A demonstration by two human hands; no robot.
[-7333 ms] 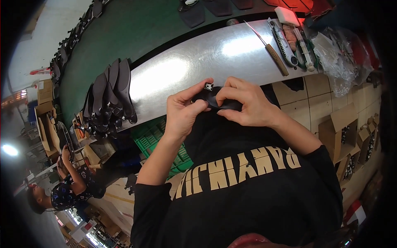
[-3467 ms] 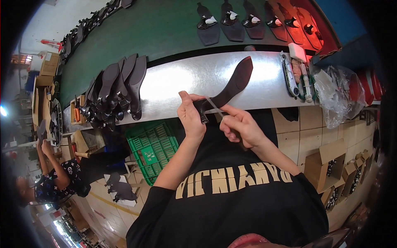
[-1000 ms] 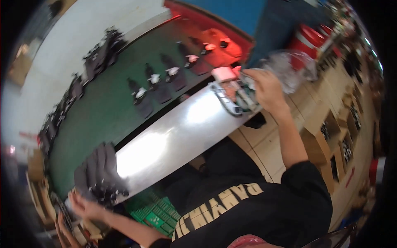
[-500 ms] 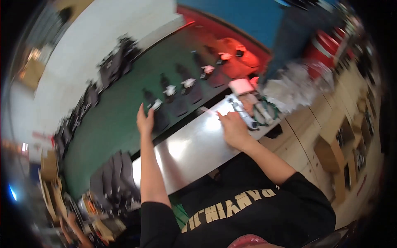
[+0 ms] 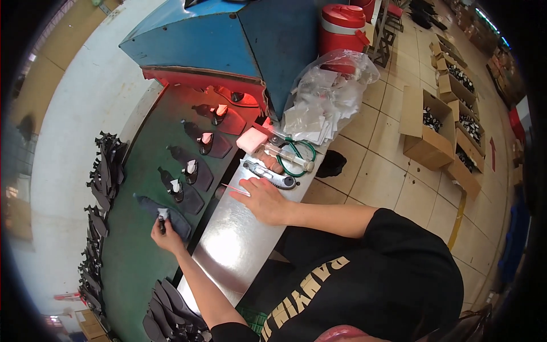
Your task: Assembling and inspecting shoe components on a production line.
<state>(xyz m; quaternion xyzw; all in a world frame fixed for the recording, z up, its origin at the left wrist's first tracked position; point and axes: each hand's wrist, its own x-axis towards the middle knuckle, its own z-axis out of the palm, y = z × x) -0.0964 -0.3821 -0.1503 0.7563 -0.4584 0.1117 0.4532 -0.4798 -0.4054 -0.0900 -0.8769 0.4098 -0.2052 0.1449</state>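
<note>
My left hand (image 5: pixel 164 235) is closed on the black strap of the nearest dark sandal (image 5: pixel 178 221), which lies on the green conveyor belt (image 5: pixel 130 176). A bit of white paper is tucked at that strap. My right hand (image 5: pixel 263 202) is over the shiny metal ledge (image 5: pixel 231 222), fingers pinching a thin pinkish stick (image 5: pixel 235 189). Beyond my left hand runs a row of similar sandals, among them one sandal (image 5: pixel 185 196) with white paper in its strap. Just past my right fingers sits a grey-handled tool (image 5: pixel 270 174).
A pink sponge block (image 5: pixel 251 140), a clear tube (image 5: pixel 290 157) and a green cord (image 5: pixel 310 149) crowd the ledge's far end, beside a plastic bag of papers (image 5: pixel 322 108). The blue machine hood (image 5: pixel 199 43) covers the belt's far end. Dark soles (image 5: pixel 165 310) are piled near my left forearm.
The view has swung round to the right. My left hand, earlier held beside the row with fingers extended, has closed on the nearest sandal's strap. My right hand still pinches the stick.
</note>
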